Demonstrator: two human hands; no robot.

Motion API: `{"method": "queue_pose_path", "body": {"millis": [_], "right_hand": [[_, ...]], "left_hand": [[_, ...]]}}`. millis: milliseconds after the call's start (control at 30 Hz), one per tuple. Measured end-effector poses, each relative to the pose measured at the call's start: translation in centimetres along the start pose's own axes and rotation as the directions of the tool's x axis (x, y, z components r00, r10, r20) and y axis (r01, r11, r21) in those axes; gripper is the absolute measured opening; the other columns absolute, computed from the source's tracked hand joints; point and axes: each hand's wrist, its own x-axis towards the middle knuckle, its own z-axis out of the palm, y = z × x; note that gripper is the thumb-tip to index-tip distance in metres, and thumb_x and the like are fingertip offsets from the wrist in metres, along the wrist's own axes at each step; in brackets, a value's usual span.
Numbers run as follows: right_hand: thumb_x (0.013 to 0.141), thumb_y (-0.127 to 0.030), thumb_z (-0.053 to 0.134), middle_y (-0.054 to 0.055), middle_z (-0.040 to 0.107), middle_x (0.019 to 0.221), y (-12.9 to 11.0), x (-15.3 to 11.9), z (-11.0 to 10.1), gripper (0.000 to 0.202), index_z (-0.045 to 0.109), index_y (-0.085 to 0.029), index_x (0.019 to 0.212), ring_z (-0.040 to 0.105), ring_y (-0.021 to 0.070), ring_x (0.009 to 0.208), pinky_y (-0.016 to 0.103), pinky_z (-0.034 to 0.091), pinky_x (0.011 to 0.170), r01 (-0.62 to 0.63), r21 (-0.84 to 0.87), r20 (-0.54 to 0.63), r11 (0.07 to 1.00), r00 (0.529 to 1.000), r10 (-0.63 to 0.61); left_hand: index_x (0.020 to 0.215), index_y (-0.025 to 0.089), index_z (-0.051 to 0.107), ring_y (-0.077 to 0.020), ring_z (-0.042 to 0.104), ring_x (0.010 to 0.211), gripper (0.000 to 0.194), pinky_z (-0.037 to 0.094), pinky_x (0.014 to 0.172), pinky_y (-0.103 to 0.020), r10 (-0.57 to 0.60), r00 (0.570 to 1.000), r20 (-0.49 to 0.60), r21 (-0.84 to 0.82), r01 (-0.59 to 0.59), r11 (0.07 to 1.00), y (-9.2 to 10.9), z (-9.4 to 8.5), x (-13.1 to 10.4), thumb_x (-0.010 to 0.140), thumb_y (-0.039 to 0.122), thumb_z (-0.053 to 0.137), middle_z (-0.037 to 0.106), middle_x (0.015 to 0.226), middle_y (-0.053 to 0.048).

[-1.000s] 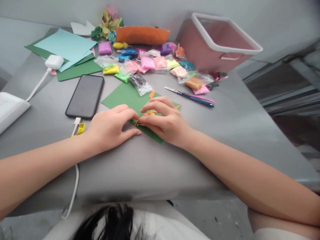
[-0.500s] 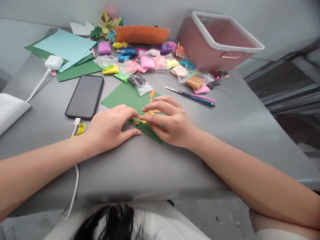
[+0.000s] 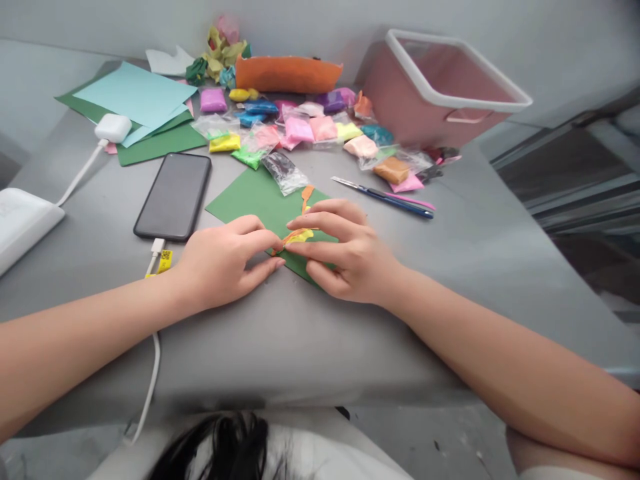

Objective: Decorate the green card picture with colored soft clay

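The grey surface (image 3: 260,353) carries a pink bin (image 3: 410,100) at the back and, near its front edge, a green sheet (image 3: 260,197). Over the sheet, the left hand (image 3: 220,263) and right hand (image 3: 350,257) are loosely curled, fingertips at an orange-and-yellow piece (image 3: 300,236) lying on it; whether either pinches it, I cannot tell.

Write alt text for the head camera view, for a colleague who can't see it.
Two bare hands, left and right, work at orange and yellow clay on a green sheet. A phone lies to the left, a craft knife to the right; clay packets and a pink bin sit behind.
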Motion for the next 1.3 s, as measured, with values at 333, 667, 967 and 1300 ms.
{"method": "queue_pose_path", "body": {"millis": [333, 667, 967, 1300], "right_hand": [[0.083, -0.011, 0.059, 0.008, 0.073, 0.117, -0.08, -0.05, -0.04, 0.029, 0.078, -0.022, 0.103, 0.058, 0.0278, 0.113, 0.048, 0.053, 0.102, -0.022, 0.017, -0.023, 1.000, 0.999, 0.022], [0.085, -0.014, 0.059, 0.009, 0.072, 0.122, -0.25, -0.17, -0.04, 0.030, 0.080, -0.022, 0.105, 0.058, 0.0316, 0.116, 0.052, 0.051, 0.100, -0.035, -0.048, 0.046, 0.998, 0.998, 0.037], [0.083, -0.014, 0.060, 0.007, 0.073, 0.118, -0.20, -0.21, 0.09, 0.030, 0.078, -0.024, 0.105, 0.060, 0.0280, 0.113, 0.049, 0.053, 0.102, -0.054, 0.028, -0.020, 0.998, 0.998, 0.054], [0.083, -0.015, 0.057, 0.009, 0.071, 0.123, -0.26, -0.17, 0.12, 0.032, 0.079, -0.022, 0.106, 0.057, 0.0301, 0.119, 0.052, 0.051, 0.105, -0.045, 0.047, 0.053, 0.998, 0.998, 0.043]], "left_hand": [[0.114, 0.026, 0.065, -0.0190, 0.072, 0.089, 0.025, 0.049, 0.070, -0.029, -0.005, 1.000, -0.006, 0.003, 0.005, 1.000, -0.18, 0.03, -0.03, 0.096, 0.041, 0.059, 0.072, 0.105, 0.001], [0.111, 0.024, 0.063, -0.0205, 0.073, 0.093, 0.027, 0.047, 0.067, -0.030, -0.015, 1.000, 0.021, 0.027, 0.014, 1.000, -0.28, -0.23, -0.05, 0.093, 0.043, 0.063, 0.073, 0.107, 0.002], [0.106, 0.025, 0.068, -0.0181, 0.072, 0.089, 0.024, 0.047, 0.068, -0.028, -0.026, 0.999, 0.039, 0.029, 0.025, 0.999, -0.16, -0.13, -0.08, 0.094, 0.045, 0.062, 0.072, 0.105, 0.001], [0.120, 0.023, 0.062, -0.0237, 0.074, 0.097, 0.036, 0.049, 0.070, -0.031, -0.033, 0.999, 0.043, 0.113, 0.028, 0.993, -0.01, -0.25, -0.08, 0.095, 0.049, 0.061, 0.076, 0.116, -0.001]]}}
